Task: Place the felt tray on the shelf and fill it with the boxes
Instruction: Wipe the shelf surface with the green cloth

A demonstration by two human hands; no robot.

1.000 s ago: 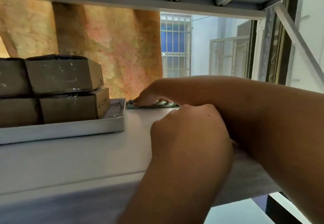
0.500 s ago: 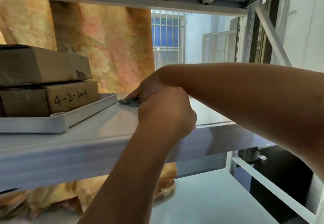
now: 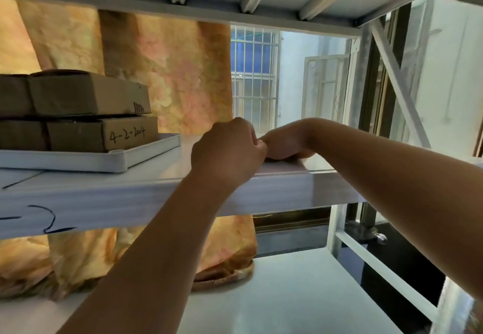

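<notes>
The felt tray cannot be made out; if it is on the shelf [image 3: 156,197], it lies hidden under the hands, right of the white tray [image 3: 91,159]. The left hand [image 3: 227,150] and right hand [image 3: 285,145] are curled and touching each other at the shelf's front edge. Whether they grip anything I cannot tell. The cardboard boxes [image 3: 86,95] sit stacked in the white tray, so filling looks not yet begun.
</notes>
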